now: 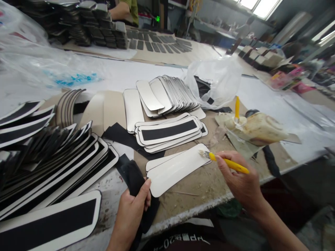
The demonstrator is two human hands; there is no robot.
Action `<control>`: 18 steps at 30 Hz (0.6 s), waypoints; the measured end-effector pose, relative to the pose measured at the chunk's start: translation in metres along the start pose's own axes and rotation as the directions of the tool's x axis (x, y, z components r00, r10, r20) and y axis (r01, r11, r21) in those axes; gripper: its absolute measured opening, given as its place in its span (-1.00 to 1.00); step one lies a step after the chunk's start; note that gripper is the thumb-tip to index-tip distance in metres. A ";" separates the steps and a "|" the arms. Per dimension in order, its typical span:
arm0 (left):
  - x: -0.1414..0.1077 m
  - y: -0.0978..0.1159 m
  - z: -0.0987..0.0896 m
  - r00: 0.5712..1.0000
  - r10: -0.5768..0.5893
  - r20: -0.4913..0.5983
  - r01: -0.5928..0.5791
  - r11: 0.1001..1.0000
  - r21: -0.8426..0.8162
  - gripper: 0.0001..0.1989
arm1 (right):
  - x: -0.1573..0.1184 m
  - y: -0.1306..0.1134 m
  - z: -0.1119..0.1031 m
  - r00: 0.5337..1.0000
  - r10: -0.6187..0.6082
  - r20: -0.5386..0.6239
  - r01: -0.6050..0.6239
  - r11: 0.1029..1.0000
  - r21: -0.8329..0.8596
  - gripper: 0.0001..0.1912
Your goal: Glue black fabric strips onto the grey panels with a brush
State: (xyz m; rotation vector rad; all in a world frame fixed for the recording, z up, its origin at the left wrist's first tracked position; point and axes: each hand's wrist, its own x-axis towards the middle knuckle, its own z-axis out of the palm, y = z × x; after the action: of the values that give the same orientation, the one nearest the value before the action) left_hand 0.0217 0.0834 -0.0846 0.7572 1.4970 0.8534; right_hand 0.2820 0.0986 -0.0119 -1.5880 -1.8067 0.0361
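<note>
My right hand [242, 181] grips a yellow-handled brush [230, 163], its bristles touching the right end of a white rounded panel [178, 169]. A glossy wet-looking patch shows on that panel, which overlaps another white panel beneath it. At the panel's left end, my left hand [134, 205] is closed around black fabric strips [133, 176], the thumb beside the panel's edge. Just behind lies a stack of white panels with black strips [169, 130] on top. Farther back, plain white panels [175, 94] are fanned out in a row.
Many black-and-white panels [78, 174] are piled at the left. A glue-crusted container [261, 127] with a second yellow-handled brush [237, 108] sits at the right. Behind are a clear plastic bag [217, 80] and stacked dark pieces [96, 26]. A person's arm [120, 11] shows at the back.
</note>
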 end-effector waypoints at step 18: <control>0.001 0.000 0.003 0.995 0.051 -0.086 -0.048 0.998 0.040 -0.53 | -0.021 -0.031 0.014 0.974 0.002 0.227 -0.105 0.892 0.439 -0.93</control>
State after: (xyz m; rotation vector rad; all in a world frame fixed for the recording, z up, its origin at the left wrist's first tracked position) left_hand 0.0250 0.0851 -0.0851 0.7965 1.5813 0.9074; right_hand 0.2481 0.0788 -0.0182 -1.3342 -1.7534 0.6377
